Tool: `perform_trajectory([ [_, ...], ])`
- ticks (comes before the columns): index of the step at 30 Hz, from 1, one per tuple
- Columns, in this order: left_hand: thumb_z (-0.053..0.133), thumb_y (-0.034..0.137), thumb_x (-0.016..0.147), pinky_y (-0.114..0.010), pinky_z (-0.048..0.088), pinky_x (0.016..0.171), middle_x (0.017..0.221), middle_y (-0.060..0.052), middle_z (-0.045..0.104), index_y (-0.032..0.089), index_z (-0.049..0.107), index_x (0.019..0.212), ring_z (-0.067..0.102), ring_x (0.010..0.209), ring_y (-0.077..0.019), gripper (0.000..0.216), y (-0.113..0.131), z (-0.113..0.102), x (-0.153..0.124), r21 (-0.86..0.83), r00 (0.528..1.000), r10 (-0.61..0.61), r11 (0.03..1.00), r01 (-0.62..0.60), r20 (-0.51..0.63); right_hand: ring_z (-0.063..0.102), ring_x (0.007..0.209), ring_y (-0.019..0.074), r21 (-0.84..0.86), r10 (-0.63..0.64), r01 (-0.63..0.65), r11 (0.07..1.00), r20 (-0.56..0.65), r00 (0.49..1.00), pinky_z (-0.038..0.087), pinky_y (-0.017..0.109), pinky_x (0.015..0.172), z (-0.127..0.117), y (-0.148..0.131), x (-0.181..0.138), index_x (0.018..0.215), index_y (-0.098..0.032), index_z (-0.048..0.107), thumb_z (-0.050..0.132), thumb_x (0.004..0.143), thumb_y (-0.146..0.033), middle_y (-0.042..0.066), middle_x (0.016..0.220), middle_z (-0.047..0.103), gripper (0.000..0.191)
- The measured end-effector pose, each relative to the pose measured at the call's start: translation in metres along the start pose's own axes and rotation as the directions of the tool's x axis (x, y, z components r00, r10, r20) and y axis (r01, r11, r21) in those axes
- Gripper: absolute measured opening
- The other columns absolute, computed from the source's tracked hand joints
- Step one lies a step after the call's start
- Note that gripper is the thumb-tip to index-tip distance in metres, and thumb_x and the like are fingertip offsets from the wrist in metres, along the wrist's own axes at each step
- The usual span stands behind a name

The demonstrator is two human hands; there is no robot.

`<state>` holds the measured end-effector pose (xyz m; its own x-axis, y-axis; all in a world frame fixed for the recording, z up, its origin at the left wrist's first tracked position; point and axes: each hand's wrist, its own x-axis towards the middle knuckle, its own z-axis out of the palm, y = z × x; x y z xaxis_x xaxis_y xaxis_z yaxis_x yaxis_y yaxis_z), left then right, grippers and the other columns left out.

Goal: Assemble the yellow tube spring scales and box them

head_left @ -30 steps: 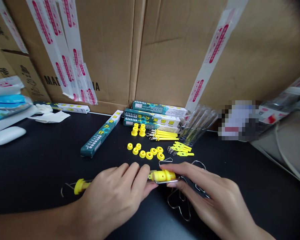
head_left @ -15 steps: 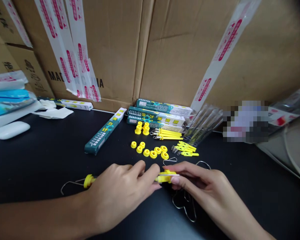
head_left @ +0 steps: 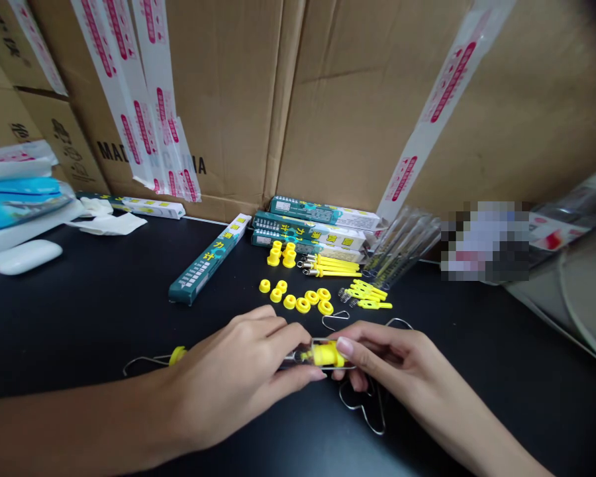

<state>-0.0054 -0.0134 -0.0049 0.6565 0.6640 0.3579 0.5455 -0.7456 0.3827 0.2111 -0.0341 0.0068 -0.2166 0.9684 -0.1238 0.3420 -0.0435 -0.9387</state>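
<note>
A spring scale with a clear tube lies sideways across both my hands. My left hand is wrapped round the tube and hides most of it. Past that hand, at the left end, a yellow collar and a bent wire hook stick out. At the right end sits a yellow plug, with a wire loop running alongside it. My right hand pinches this end, its thumb on the plug. Part of a spring shows inside the tube. Loose wire hooks lie under and around my right hand.
Behind my hands lie yellow rings, taller yellow plugs, yellow rods, flat yellow pieces with springs and clear tubes. Green-white boxes rest near a cardboard wall. A white mouse-shaped object is left.
My right thumb has moved up onto the yellow plug, and the wire loop around it has turned. More of the clear tube and its spring now shows between my hands.
</note>
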Motion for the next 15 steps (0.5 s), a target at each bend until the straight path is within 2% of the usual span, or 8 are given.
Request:
perform_trajectory([
  [3, 0.078, 0.033, 0.082, -0.025, 0.051, 0.065, 0.085, 0.003, 0.067, 0.024, 0.061, 0.115, 0.067, 0.075, -0.0167, 0.039, -0.0022, -0.0004, -0.0014, -0.030, 0.997, -0.079, 0.996, 0.079, 0.020, 0.058, 0.057, 0.0120, 0.000, 0.003, -0.003, 1.000, 0.003, 1.000, 0.045, 0.021, 0.056, 0.0022, 0.0009, -0.0007, 0.080, -0.020, 0.074, 0.066, 0.087, -0.051, 0.000, 0.067, 0.068, 0.033],
  [5, 0.081, 0.032, 0.079, -0.023, 0.051, 0.066, 0.086, 0.004, 0.067, 0.026, 0.057, 0.120, 0.068, 0.075, -0.0160, 0.048, -0.0038, -0.0010, -0.0017, -0.043, 0.994, -0.094, 0.994, 0.096, 0.048, 0.057, 0.055, 0.0117, -0.001, -0.007, 0.007, 1.000, 0.002, 1.000, 0.045, 0.021, 0.055, 0.0038, 0.0034, -0.0013, 0.086, -0.019, 0.072, 0.063, 0.089, -0.050, 0.000, 0.067, 0.067, 0.033],
  [8, 0.075, 0.024, 0.086, -0.020, 0.048, 0.064, 0.086, 0.006, 0.068, 0.026, 0.058, 0.110, 0.068, 0.077, -0.0141, 0.030, -0.0050, -0.0024, 0.0007, -0.059, 0.996, -0.048, 0.997, 0.053, 0.077, 0.055, 0.049, 0.0106, -0.009, -0.036, 0.036, 0.999, -0.008, 0.999, 0.043, 0.021, 0.050, 0.0060, 0.0082, -0.0032, 0.105, -0.020, 0.067, 0.054, 0.095, -0.050, -0.002, 0.067, 0.064, 0.035],
  [10, 0.072, 0.023, 0.088, -0.019, 0.047, 0.060, 0.084, 0.006, 0.069, 0.024, 0.060, 0.104, 0.068, 0.075, -0.0134, 0.021, -0.0044, -0.0034, 0.0032, -0.073, 0.996, -0.043, 0.996, 0.049, 0.079, 0.053, 0.046, 0.0097, -0.081, -0.070, 0.068, 0.994, -0.026, 0.997, 0.040, 0.020, 0.047, 0.0067, 0.0098, -0.0046, 0.113, -0.021, 0.063, 0.047, 0.099, -0.048, -0.003, 0.065, 0.062, 0.035],
  [12, 0.073, 0.026, 0.088, -0.020, 0.047, 0.059, 0.081, 0.005, 0.069, 0.021, 0.061, 0.100, 0.069, 0.072, -0.0144, 0.017, -0.0026, -0.0038, 0.0050, -0.047, 0.996, -0.036, 0.998, 0.040, 0.079, 0.051, 0.045, 0.0097, -0.198, -0.120, 0.109, 0.974, -0.040, 0.992, 0.039, 0.020, 0.047, 0.0065, 0.0095, -0.0054, 0.110, -0.021, 0.063, 0.042, 0.102, -0.045, -0.004, 0.062, 0.059, 0.033],
  [15, 0.071, 0.030, 0.089, -0.027, 0.048, 0.058, 0.078, 0.001, 0.069, 0.018, 0.063, 0.096, 0.068, 0.067, -0.0191, 0.016, 0.0008, -0.0024, 0.0046, 0.152, 0.998, 0.038, 0.987, -0.045, 0.046, 0.052, 0.047, 0.0108, -0.333, -0.204, 0.181, 0.925, -0.035, 0.978, 0.041, 0.020, 0.049, 0.0052, 0.0071, -0.0047, 0.098, -0.021, 0.064, 0.040, 0.104, -0.040, -0.004, 0.059, 0.059, 0.031],
])
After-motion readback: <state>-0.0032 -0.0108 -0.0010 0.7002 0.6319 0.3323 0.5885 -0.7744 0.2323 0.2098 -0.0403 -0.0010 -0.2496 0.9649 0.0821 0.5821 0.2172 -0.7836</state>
